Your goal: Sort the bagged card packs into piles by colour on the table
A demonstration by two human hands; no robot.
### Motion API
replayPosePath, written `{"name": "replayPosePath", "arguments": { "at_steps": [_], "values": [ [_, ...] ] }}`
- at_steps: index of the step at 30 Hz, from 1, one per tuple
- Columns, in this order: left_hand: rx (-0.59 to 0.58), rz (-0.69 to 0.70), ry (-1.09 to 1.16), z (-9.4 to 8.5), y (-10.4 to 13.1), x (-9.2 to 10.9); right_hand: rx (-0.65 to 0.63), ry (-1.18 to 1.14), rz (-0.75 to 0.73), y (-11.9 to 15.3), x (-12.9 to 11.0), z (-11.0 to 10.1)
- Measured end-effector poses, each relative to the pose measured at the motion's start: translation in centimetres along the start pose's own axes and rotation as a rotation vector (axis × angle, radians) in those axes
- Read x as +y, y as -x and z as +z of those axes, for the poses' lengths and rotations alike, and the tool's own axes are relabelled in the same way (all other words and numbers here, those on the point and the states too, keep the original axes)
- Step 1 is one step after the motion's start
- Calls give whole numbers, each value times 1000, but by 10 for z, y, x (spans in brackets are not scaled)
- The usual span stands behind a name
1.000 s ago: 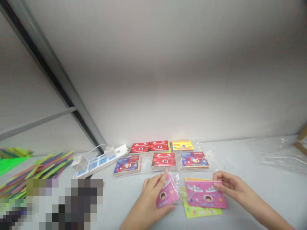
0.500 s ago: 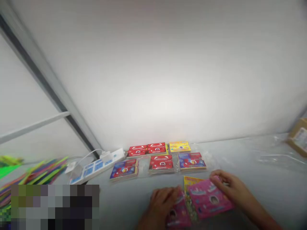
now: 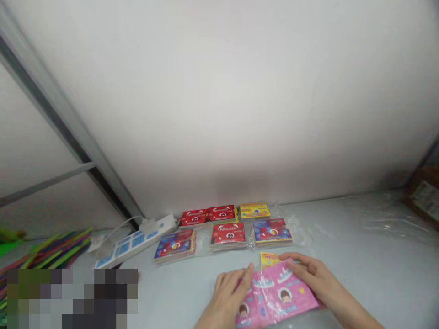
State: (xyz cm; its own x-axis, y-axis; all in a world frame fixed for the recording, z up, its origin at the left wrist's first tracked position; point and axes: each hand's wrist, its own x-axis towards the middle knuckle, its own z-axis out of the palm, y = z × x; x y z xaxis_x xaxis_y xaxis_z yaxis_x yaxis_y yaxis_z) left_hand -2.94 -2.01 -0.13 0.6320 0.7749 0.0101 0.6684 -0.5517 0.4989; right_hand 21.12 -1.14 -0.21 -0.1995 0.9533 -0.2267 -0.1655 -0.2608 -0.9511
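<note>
In front of me is a pink printed packet (image 3: 284, 292) with a round cartoon face on it. My right hand (image 3: 310, 274) grips it by its upper right edge, thumb on top and fingers behind. My left hand (image 3: 229, 292) curls over a second pink packet (image 3: 244, 310), partly hidden under its fingers. Shiny clear plastic shows around the two, which meet side by side and overlap slightly. Behind the right-hand packet a yellow packet (image 3: 268, 260) sticks out at the top.
Red packets (image 3: 228, 235), blue-and-red packets (image 3: 174, 245) and a yellow stack (image 3: 254, 210) lie in rows near the wall. A power strip (image 3: 135, 242) with a white cable is to the left, beside colourful strips (image 3: 51, 253). A cardboard box (image 3: 425, 194) stands far right.
My right hand has moved left with the pink packet, bringing it against the left one. It now covers most of the yellow packet. My left hand stays about in place.
</note>
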Motion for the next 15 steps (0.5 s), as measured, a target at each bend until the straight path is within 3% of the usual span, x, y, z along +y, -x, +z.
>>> {"name": "replayPosePath", "arguments": {
  "at_steps": [4,9,11,15],
  "values": [
    [6,-7,8,-2,0,6,-162,98,-68,3,10,9],
    [8,-132,47,-14,1,15,31,212,-133,-3,10,-5],
    [38,-168,65,-17,3,15,43,214,-139,-4,3,-9],
    [41,-136,51,-15,3,10,-213,192,-112,4,-9,-1]
  ]
}}
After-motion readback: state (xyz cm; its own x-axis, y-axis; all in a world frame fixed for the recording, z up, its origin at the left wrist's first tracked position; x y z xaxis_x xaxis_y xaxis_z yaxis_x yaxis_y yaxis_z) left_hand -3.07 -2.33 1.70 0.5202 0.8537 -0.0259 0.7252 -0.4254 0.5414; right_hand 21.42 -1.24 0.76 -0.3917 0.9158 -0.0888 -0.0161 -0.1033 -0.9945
